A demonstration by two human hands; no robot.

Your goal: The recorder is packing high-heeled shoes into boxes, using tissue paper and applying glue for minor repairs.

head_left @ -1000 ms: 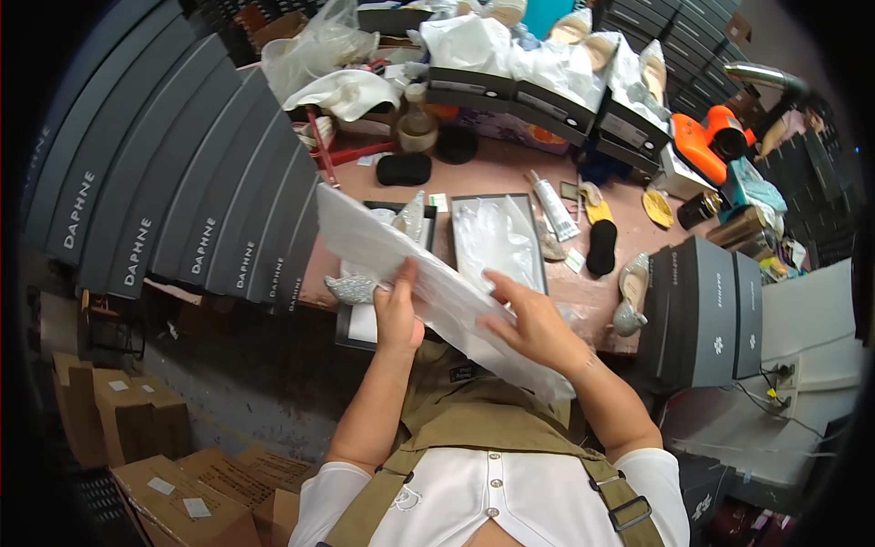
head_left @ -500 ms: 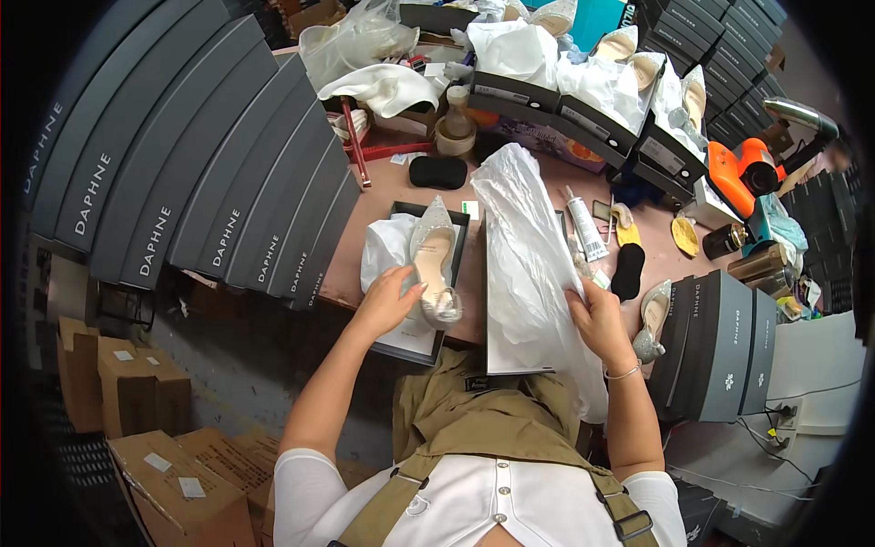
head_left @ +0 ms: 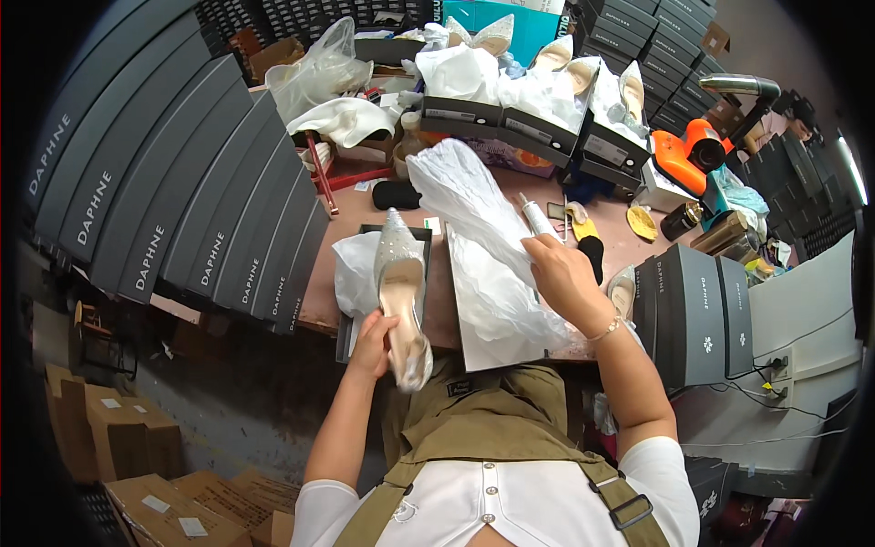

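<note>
A silver pointed high-heeled shoe [head_left: 399,284] is held up by my left hand [head_left: 372,345], its toe pointing away and its insole facing up. Behind it lies an open dark shoebox [head_left: 422,235] with white tissue paper [head_left: 354,273] in it. My right hand [head_left: 567,284] grips a crumpled length of white tissue paper [head_left: 467,193], lifted over a second open box [head_left: 456,319]. More tissue lies inside that second box. Another silver shoe [head_left: 622,292] rests at the right, partly hidden behind my right forearm.
Stacked grey shoeboxes [head_left: 173,191] rise at the left; more boxes [head_left: 684,314] stand right. Across the back are open boxes of shoes and tissue [head_left: 538,128]. A white tube [head_left: 536,219], black pad [head_left: 396,194] and orange heat gun [head_left: 679,162] sit on the table. Cartons [head_left: 137,433] lie lower left.
My left hand has lifted the shoe out of the left box toward me. My right hand has raised the tissue and moved it left and away. The view has shifted slightly.
</note>
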